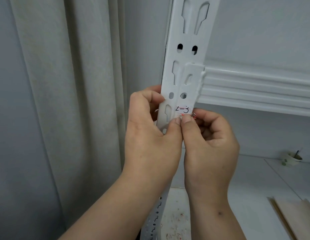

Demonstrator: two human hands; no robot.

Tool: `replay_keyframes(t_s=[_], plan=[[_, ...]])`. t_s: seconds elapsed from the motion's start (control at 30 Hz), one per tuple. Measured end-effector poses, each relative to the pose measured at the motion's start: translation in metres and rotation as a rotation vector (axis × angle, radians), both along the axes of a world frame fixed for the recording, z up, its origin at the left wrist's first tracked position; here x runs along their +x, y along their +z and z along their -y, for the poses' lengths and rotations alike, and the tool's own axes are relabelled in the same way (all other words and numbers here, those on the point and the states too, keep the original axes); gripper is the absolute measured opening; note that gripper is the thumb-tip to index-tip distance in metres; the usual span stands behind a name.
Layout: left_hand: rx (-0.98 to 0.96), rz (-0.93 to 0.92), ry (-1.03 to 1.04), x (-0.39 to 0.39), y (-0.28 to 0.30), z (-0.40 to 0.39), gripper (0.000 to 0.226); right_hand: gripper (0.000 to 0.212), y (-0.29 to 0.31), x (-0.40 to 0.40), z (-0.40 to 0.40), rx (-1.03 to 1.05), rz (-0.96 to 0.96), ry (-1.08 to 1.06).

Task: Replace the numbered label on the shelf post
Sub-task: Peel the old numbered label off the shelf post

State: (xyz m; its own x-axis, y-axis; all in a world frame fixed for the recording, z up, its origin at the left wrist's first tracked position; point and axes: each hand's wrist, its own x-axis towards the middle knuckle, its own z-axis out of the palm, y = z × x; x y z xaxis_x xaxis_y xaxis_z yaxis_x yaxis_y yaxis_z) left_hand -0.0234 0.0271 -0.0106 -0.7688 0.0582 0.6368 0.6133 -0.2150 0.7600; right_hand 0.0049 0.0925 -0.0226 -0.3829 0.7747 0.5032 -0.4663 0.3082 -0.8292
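Closely, both thumbs pressing label (pixel 183 110), post (pixel 185 54) edge

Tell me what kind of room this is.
Probably a storeroom or utility corner indoors: a white slotted metal shelf post with a shelf beam, a handwritten numbered label on the post, and a grey curtain alongside.

Shelf post (pixel 185 54) – white painted metal, slight gloss; label (pixel 182 110) – thin paper; curtain (pixel 72 84) – matt cloth.
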Motion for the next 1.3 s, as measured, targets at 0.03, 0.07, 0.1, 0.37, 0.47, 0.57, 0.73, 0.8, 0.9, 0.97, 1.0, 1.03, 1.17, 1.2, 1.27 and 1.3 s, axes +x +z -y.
replay_keyframes(t_s=[0.03, 0.07, 0.1, 0.37, 0.47, 0.57, 0.73, 0.8, 0.9, 0.97, 1.0, 1.03, 1.17, 1.2, 1.27, 1.3], plan=[[0.005, 0.007, -0.012, -0.0001, 0.0008, 0.0004, 0.052, 0.008, -0.0014, -0.0008, 0.0005, 0.011, -0.003, -0.016], [0.008, 0.016, -0.024, 0.0002, 0.0012, 0.0003, 0.052, 0.009, -0.0024, -0.0008, 0.0005, 0.02, -0.006, -0.027], [0.009, 0.029, -0.031, 0.0001, 0.0014, 0.0007, 0.051, 0.008, -0.0032, -0.0007, 0.0003, 0.026, -0.013, -0.03], [-0.028, 0.105, -0.027, -0.0002, 0.0018, 0.005, 0.041, 0.009, -0.0048, 0.0012, 0.0002, 0.035, -0.05, 0.022], [-0.028, 0.123, -0.034, -0.0005, 0.0015, 0.003, 0.037, 0.007, -0.0027, 0.001, -0.0037, 0.047, -0.046, 0.042], [-0.022, 0.132, -0.034, -0.0009, -0.0009, 0.0006, 0.037, 0.006, -0.0049, 0.0004, -0.0045, 0.049, -0.056, 0.048], [0.005, 0.139, -0.058, -0.0015, -0.0013, -0.0002, 0.036, 0.006, -0.0057, 0.0004, -0.0039, 0.032, -0.076, 0.05], [-0.009, 0.122, -0.051, -0.004, -0.003, 0.0002, 0.037, 0.006, -0.0062, -0.0003, -0.0032, 0.035, -0.082, 0.041], [-0.001, 0.112, -0.047, -0.0064, -0.0048, -0.0003, 0.038, 0.006, -0.0066, -0.0016, -0.0028, 0.054, -0.086, 0.025], [-0.002, 0.11, -0.049, -0.0069, -0.005, -0.0002, 0.035, 0.007, -0.0067, -0.0022, -0.0035, 0.062, -0.094, 0.022], [-0.002, 0.11, -0.051, -0.0073, -0.0054, -0.0004, 0.035, 0.007, -0.0069, -0.0023, -0.0042, 0.067, -0.096, 0.023], [0.001, 0.109, -0.053, -0.0076, -0.0056, -0.0005, 0.035, 0.007, -0.0068, -0.0023, -0.0046, 0.074, -0.095, 0.024], [0.018, 0.096, -0.07, -0.0082, -0.0049, -0.0005, 0.037, 0.007, -0.0058, -0.0037, -0.0057, 0.087, -0.099, 0.02], [0.024, 0.095, -0.074, -0.0082, -0.0046, -0.0009, 0.037, 0.006, -0.0059, -0.0043, -0.0058, 0.084, -0.1, 0.023], [0.041, 0.1, -0.076, -0.0084, -0.0043, -0.0017, 0.038, 0.005, -0.0055, -0.0049, -0.0061, 0.073, -0.097, 0.038], [0.046, 0.103, -0.075, -0.0081, -0.0042, -0.002, 0.038, 0.005, -0.0053, -0.0043, -0.0068, 0.067, -0.096, 0.05]])
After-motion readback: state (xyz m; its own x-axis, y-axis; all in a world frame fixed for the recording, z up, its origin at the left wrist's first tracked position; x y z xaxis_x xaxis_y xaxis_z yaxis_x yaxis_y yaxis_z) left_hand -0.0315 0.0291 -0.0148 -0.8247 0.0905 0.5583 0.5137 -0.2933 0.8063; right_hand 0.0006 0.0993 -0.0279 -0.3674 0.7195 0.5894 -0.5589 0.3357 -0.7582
